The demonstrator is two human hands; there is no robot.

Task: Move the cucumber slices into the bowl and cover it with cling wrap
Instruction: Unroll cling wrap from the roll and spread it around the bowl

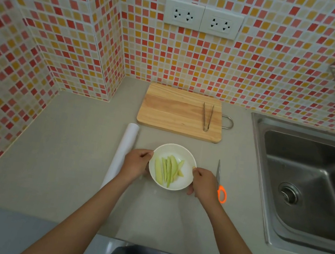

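A white bowl [183,185] sits upright on the grey counter, holding pale green cucumber slices [168,170] (long wedges, lying side by side). Just left of it lies a white roll of cling wrap [122,152], stretched front to back.

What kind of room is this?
Most likely a home kitchen. There is a steel sink set in the counter, a wooden cutting board with tongs on it, and a bowl of cucumber slices held between two hands.
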